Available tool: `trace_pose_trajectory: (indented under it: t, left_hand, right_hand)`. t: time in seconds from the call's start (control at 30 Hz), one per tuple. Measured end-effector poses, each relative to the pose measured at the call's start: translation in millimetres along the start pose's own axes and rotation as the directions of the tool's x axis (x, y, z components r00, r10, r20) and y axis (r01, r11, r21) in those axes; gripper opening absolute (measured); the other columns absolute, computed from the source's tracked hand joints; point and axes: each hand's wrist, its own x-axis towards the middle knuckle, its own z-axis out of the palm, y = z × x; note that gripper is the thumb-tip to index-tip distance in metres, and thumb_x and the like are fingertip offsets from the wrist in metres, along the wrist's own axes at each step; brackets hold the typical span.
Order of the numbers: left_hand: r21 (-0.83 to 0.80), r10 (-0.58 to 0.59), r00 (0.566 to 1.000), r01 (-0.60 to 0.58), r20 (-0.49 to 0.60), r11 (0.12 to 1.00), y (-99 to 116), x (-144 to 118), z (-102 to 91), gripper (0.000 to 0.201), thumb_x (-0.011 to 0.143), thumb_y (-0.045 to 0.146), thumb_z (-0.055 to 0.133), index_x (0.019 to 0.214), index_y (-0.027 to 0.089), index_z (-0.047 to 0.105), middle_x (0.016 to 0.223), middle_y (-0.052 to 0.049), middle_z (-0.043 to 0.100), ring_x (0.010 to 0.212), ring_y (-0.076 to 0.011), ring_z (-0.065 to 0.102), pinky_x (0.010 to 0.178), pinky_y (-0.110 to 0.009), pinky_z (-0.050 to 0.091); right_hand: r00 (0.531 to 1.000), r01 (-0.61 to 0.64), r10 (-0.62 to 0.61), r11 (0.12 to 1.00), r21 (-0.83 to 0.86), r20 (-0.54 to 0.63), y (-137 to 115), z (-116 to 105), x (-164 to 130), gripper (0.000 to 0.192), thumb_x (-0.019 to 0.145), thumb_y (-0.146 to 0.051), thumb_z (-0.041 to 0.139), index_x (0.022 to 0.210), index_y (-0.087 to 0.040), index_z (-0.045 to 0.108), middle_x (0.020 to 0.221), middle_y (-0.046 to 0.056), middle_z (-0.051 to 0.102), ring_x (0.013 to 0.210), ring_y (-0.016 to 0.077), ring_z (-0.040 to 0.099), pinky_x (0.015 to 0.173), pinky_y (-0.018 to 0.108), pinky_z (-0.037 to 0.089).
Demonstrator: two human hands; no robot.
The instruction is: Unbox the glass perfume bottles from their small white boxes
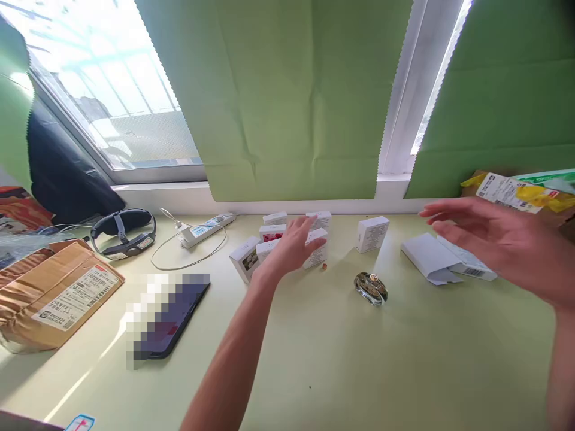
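Left hand (287,248) is over a cluster of white boxes (272,232) toward the table's (404,359) far edge. Fingers close together, pointing at that edge, thumb out to the right across the front-right box's top. Fingertips and the box undersides of that hand are hidden, so can't tell contact or grip. Exact box count also unclear: about six, overlapping, some blocked by the hand. Print too small to read.

Right hand (507,242) is raised above the right part, thumb and fingers apart with a gap, nothing between them. Wrist runs toward the right frame edge. It covers part of the parcel (510,190) at the far right corner area, and the end of a barcoded white box (476,266). An opened carton (429,254) overlaps that box.

Between the hands: lone white box (372,234) upright near the far edge; shiny oval object (371,290) nearer, glare and reflections, can't identify. Small orange-brown bit (324,267) just beside the cluster.

Left side: phone (186,317), partly pixelated, screen unreadable; headset (126,242) and power strip (206,230) near the far edge. Brown package (63,293) cut by the frame. Near edge out of view.
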Motion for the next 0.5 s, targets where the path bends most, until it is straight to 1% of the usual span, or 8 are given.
trace_pose_trajectory:
  t: [0.03,0.1,0.2,0.27,0.3,0.37,0.43,0.5]
  left_hand:
    - [0.095,-0.030,0.995,0.021,0.090,0.995,-8.0,5.4,13.3,0.053,0.097,0.037,0.056,0.145,0.017,0.044,0.148,-0.018,0.049,0.138,-0.0343,0.045,0.110,-0.048,0.040]
    - [0.199,-0.087,0.983,0.054,0.162,0.979,-18.7,12.1,31.4,0.047,0.099,0.030,0.048,0.143,0.013,0.046,0.138,-0.021,0.056,0.126,-0.0369,0.055,0.101,-0.049,0.045]
    - [0.228,-0.111,0.982,0.075,0.151,0.971,-23.2,14.9,40.8,0.040,0.099,0.025,0.043,0.137,0.014,0.051,0.121,-0.020,0.064,0.103,-0.0357,0.066,0.086,-0.046,0.049]
    - [0.236,-0.108,0.984,0.072,0.142,0.969,-21.0,15.2,39.9,0.038,0.099,0.024,0.043,0.135,0.018,0.053,0.118,-0.017,0.065,0.100,-0.0338,0.066,0.084,-0.043,0.048]
    - [0.240,-0.106,0.985,0.072,0.135,0.968,-18.4,15.3,38.1,0.037,0.098,0.024,0.044,0.134,0.019,0.053,0.117,-0.016,0.066,0.101,-0.0329,0.066,0.084,-0.041,0.048]
    - [0.235,-0.094,0.990,0.068,0.101,0.970,-10.5,15.5,31.3,0.036,0.098,0.023,0.044,0.133,0.020,0.054,0.117,-0.014,0.066,0.102,-0.0317,0.065,0.085,-0.040,0.047]
    - [0.187,-0.060,0.998,0.057,0.010,0.981,1.1,14.6,19.9,0.037,0.097,0.022,0.046,0.133,0.021,0.055,0.121,-0.013,0.065,0.106,-0.0310,0.064,0.087,-0.040,0.048]
    - [0.076,-0.025,0.992,0.035,-0.126,0.996,15.8,11.0,4.8,0.037,0.097,0.022,0.049,0.134,0.022,0.055,0.126,-0.010,0.064,0.112,-0.0294,0.061,0.091,-0.040,0.049]
  right_hand:
    - [0.994,-0.048,0.053,0.997,-0.052,0.095,10.9,5.7,3.1,0.036,0.085,-0.063,0.063,0.114,-0.042,0.070,0.120,0.001,0.073,0.099,0.0255,0.072,0.070,0.034,0.061]
    - [0.942,-0.113,0.153,0.983,-0.145,0.300,32.3,18.7,7.9,0.039,0.084,-0.065,0.063,0.113,-0.042,0.070,0.118,0.002,0.074,0.095,0.0254,0.073,0.063,0.032,0.062]
    - [0.804,-0.106,0.217,0.968,-0.226,0.553,54.7,39.2,9.4,0.046,0.077,-0.066,0.070,0.114,-0.039,0.071,0.110,0.005,0.076,0.089,0.0271,0.074,0.061,0.034,0.063]
    - [0.758,-0.079,0.216,0.967,-0.243,0.615,59.6,48.8,7.9,0.055,0.072,-0.065,0.074,0.119,-0.037,0.070,0.106,0.008,0.077,0.086,0.0295,0.075,0.061,0.038,0.064]
    - [0.756,-0.064,0.205,0.968,-0.241,0.621,59.3,51.4,7.2,0.058,0.072,-0.065,0.075,0.121,-0.036,0.070,0.107,0.008,0.077,0.087,0.0305,0.075,0.061,0.038,0.064]
    - [0.785,-0.029,0.167,0.972,-0.234,0.597,54.6,51.7,7.6,0.058,0.073,-0.065,0.074,0.124,-0.038,0.068,0.113,0.008,0.075,0.090,0.0312,0.075,0.060,0.037,0.064]
    - [0.853,-0.025,0.134,0.976,-0.217,0.504,46.6,48.2,10.6,0.057,0.075,-0.066,0.072,0.127,-0.043,0.066,0.122,0.005,0.073,0.093,0.0314,0.074,0.056,0.034,0.062]
    - [0.930,-0.050,0.108,0.984,-0.171,0.352,36.5,45.7,15.1,0.062,0.074,-0.066,0.073,0.131,-0.046,0.061,0.130,0.004,0.069,0.096,0.0319,0.074,0.054,0.033,0.061]
